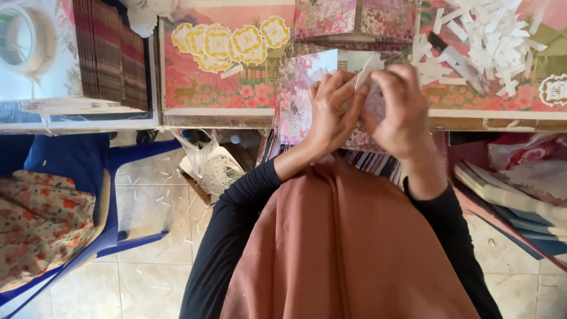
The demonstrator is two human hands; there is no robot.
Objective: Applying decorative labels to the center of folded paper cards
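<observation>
Between the two hands, held up off the surface, sits a floral card, pink and white with a blossom print. Left hand grips it from the left, fingers curled over the upper edge, thumb side hidden behind. Right hand closes on it from the right, fingertips pinched at the top where a thin white strip pokes up between the two grips. Both grips clamped on the card; neither open.

Key relation: the card spreads mostly leftward and downward from the grips, its visible face running out past the left wrist. The part between the hands is covered, so its full outline cannot be told. Long axis reads roughly vertical in the head view, slightly tilted. The strip lies at the meeting point of both grips, a touch nearer the right fingertips.

Beyond the grips, farther along the surface: a heap of white paper strips up and right of the right hand, well apart. Yellow round stickers up and left of the left hand. More floral cards stacked straight beyond. Far left, a stack of dark folded cards and a tape roll.

Below the grips: a blue chair with a flowered cushion, and a bag of paper scraps on the tiled floor.
</observation>
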